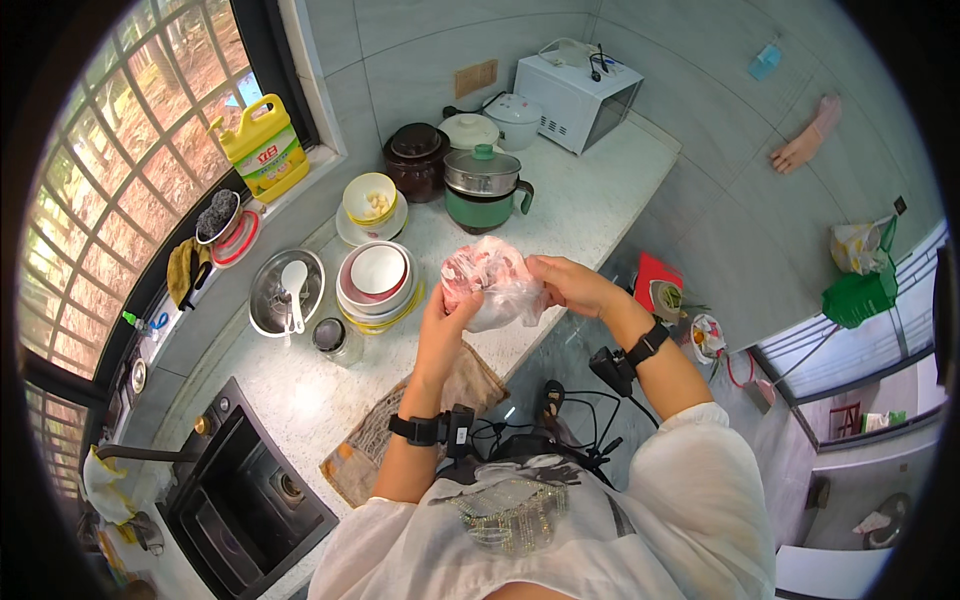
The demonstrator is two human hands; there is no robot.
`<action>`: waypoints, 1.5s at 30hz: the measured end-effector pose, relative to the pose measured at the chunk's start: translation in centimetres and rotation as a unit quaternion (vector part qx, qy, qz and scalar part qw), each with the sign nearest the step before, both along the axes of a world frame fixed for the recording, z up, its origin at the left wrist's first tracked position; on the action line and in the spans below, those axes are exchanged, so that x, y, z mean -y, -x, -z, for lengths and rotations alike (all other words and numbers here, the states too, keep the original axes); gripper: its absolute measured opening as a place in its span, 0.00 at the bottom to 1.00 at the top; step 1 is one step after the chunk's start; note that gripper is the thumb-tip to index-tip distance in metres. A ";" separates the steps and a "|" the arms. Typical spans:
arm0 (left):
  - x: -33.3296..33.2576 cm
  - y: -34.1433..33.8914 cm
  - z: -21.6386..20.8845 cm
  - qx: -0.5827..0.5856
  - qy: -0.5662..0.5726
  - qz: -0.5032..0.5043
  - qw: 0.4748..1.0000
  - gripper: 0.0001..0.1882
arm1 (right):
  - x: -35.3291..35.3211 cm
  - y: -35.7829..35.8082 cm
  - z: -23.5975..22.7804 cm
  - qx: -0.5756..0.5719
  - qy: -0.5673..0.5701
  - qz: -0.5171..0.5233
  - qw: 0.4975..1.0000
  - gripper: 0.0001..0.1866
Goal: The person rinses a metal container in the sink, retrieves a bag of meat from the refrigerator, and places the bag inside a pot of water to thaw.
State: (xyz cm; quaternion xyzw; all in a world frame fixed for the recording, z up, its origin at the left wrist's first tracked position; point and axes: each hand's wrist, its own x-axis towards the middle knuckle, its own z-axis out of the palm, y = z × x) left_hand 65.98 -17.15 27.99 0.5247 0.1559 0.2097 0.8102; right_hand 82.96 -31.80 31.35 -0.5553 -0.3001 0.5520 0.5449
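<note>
A thin clear plastic bag of pinkish raw meat (490, 285) is held up over the front edge of the counter, between my two hands. My left hand (447, 322) supports its left side, with the thumb pressed on the plastic. On the other side, the fingers of my right hand (572, 284) pinch the bag's right edge. What the meat is exactly cannot be made out through the crumpled plastic. Beyond the bag stands a green pot (483, 205) with a steel upper part and a glass lid. Left of it is a stack of bowls (378, 285).
A black sink (235, 500) is at the lower left. A steel basin (287, 292) with a white spoon, a glass jar (337, 340) and a brown cloth (400, 425) lie on the counter. A white microwave (575, 100) stands far back; a yellow jug (262, 150) is on the sill.
</note>
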 end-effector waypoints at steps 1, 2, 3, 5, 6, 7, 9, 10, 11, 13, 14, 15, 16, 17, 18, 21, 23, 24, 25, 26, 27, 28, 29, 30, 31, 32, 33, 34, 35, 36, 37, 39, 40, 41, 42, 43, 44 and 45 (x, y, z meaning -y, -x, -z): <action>-0.4 -0.7 0.0 -0.006 0.004 -0.003 1.000 0.22 | -0.4 -1.1 0.0 0.002 0.010 0.004 1.000 0.26; -0.6 -1.5 0.1 -0.001 0.010 -0.004 1.000 0.21 | -0.9 -2.2 0.1 0.000 0.007 0.002 1.000 0.28; -0.6 -2.3 0.3 -0.014 0.030 -0.032 0.999 0.21 | -1.6 -3.9 0.3 -0.001 0.019 0.001 1.000 0.30; -0.9 -4.3 0.5 -0.007 0.079 -0.060 0.995 0.20 | -2.3 -7.0 0.5 0.009 0.009 -0.010 1.000 0.32; -1.2 -5.5 0.7 -0.006 0.091 -0.072 0.993 0.21 | -2.8 -9.2 0.6 0.015 0.019 -0.004 1.000 0.32; -1.4 -6.6 0.9 0.002 0.092 -0.081 0.992 0.21 | -3.2 -11.3 0.7 0.016 0.013 -0.007 1.000 0.33; -1.9 -9.2 1.1 0.039 0.092 -0.093 0.991 0.22 | -5.0 -16.0 1.2 0.019 0.036 -0.002 0.999 0.32; -2.2 -10.3 1.2 0.031 0.078 -0.085 0.993 0.23 | -5.8 -18.2 1.8 0.028 0.038 0.003 0.999 0.31; -2.4 -11.6 1.3 0.035 0.087 -0.092 0.991 0.24 | -6.5 -20.2 2.4 0.036 0.048 0.013 0.998 0.31; -2.5 -14.0 1.4 0.038 0.105 -0.110 0.988 0.26 | -8.5 -24.3 3.8 0.028 0.043 0.023 0.998 0.26; -2.6 -15.1 1.4 0.048 0.108 -0.118 0.986 0.25 | -9.7 -26.2 4.6 0.040 0.042 0.032 0.998 0.25; -2.8 -16.3 1.5 0.055 0.112 -0.127 0.984 0.25 | -10.9 -28.0 5.3 0.053 0.041 0.040 0.997 0.25; -2.8 -17.4 1.5 0.063 0.118 -0.136 0.982 0.25 | -12.2 -29.5 6.0 0.050 0.046 0.047 0.997 0.23; -2.9 -18.4 1.5 0.063 0.124 -0.156 0.978 0.25 | -13.5 -30.8 6.6 0.060 0.049 0.047 0.996 0.22; -2.9 -19.6 1.6 0.063 0.129 -0.175 0.974 0.25 | -14.8 -32.0 7.3 0.069 0.052 0.047 0.995 0.22; -3.4 -22.5 1.8 0.053 0.133 -0.208 0.967 0.26 | -18.3 -34.4 9.2 0.078 0.064 0.053 0.994 0.19; -3.6 -23.8 2.0 0.046 0.134 -0.225 0.964 0.26 | -19.9 -35.2 10.6 0.085 0.057 0.060 0.993 0.19; -3.6 -24.1 1.9 0.045 0.137 -0.236 0.961 0.26 | -20.5 -35.3 11.0 0.079 0.059 0.050 0.994 0.18; -3.7 -24.6 2.1 0.038 0.140 -0.253 0.956 0.26 | -21.2 -35.6 11.6 0.076 0.062 0.042 0.994 0.18; -3.8 -24.9 2.3 0.040 0.130 -0.252 0.958 0.26 | -21.9 -36.0 12.1 0.073 0.066 0.034 0.995 0.18; -3.8 -25.2 2.5 0.036 0.123 -0.258 0.958 0.25 | -22.4 -36.4 12.5 0.070 0.072 0.023 0.995 0.18; -3.8 -25.2 2.7 0.031 0.117 -0.265 0.957 0.25 | -22.9 -36.7 12.9 0.067 0.078 0.011 0.995 0.19; -3.9 -25.4 3.0 0.032 0.115 -0.252 0.960 0.25 | -23.3 -36.9 13.4 0.065 0.080 -0.006 0.995 0.20; -4.2 -25.6 3.3 0.035 0.113 -0.246 0.962 0.26 | -23.6 -37.2 13.8 0.064 0.082 -0.001 0.995 0.19; -4.4 -25.4 3.5 0.030 0.111 -0.252 0.961 0.26 | -23.7 -37.4 14.1 0.064 0.078 -0.006 0.995 0.18; -4.4 -25.3 3.7 0.037 0.114 -0.257 0.959 0.26 | -24.2 -37.3 14.3 0.063 0.073 -0.018 0.995 0.17; -4.5 -25.4 4.0 0.028 0.122 -0.271 0.955 0.25 | -24.5 -37.2 14.5 0.049 0.082 -0.030 0.995 0.17; -4.5 -25.3 4.1 0.028 0.118 -0.279 0.953 0.26 | -24.8 -37.4 14.6 0.044 0.089 -0.036 0.994 0.17; -4.5 -25.4 4.3 0.037 0.122 -0.292 0.948 0.25 | -24.9 -37.4 14.7 0.044 0.088 -0.051 0.994 0.19; -4.6 -25.4 4.4 0.035 0.120 -0.297 0.947 0.25 | -25.1 -37.4 14.9 0.052 0.083 -0.059 0.993 0.20; -4.6 -25.5 4.3 0.040 0.117 -0.295 0.947 0.25 | -25.4 -37.2 15.0 0.058 0.079 -0.077 0.992 0.21; -4.4 -25.5 4.3 0.029 0.109 -0.314 0.943 0.24 | -25.6 -36.9 15.3 0.077 0.086 -0.091 0.989 0.23; -4.4 -25.5 4.3 0.030 0.105 -0.315 0.943 0.24 | -25.6 -36.9 15.3 0.105 0.076 -0.087 0.988 0.26; -4.4 -25.5 4.1 0.025 0.105 -0.323 0.940 0.24 | -25.6 -36.8 15.4 0.096 0.059 -0.090 0.990 0.26; -4.4 -25.5 4.1 0.027 0.106 -0.326 0.939 0.24 | -25.6 -36.7 15.3 0.095 0.053 -0.082 0.991 0.26; -4.4 -25.6 4.1 0.036 0.105 -0.322 0.940 0.24 | -25.5 -36.7 15.3 0.095 0.048 -0.070 0.992 0.26; -4.4 -25.7 4.0 0.031 0.109 -0.322 0.940 0.24 | -25.5 -36.7 15.1 0.089 0.049 -0.073 0.992 0.26; -4.4 -25.7 4.1 0.035 0.106 -0.316 0.942 0.24 | -25.5 -36.7 14.9 0.081 0.046 -0.073 0.993 0.25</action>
